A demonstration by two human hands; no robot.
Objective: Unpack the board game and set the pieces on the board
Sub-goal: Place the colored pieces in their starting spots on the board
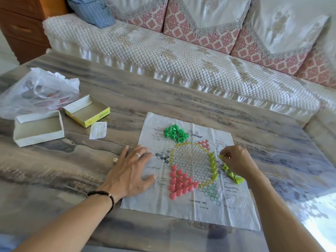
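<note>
Pinching yellow-green piece (221, 156): right fingers (227, 155) | left fingers (140, 151) spread | marbled table (181, 99) | sofa (163, 57)

The board (190, 211) is just thin creased paper, matt. Pieces look like smooth moulded plastic: pink ones (180, 182), green ones (175, 132), lime ones (213, 167). Table (181, 95) is glossy, stone-look with streaky grain. Far left: crinkly clear plastic bag (36, 88) and matt cardboard box halves (87, 110). Sofa (163, 57) cover is quilted, slightly shiny cloth.

Both forearms were bare; the left hand (130, 171) wore a silver ring (137, 155), beside a dark beaded bracelet (103, 195).
</note>
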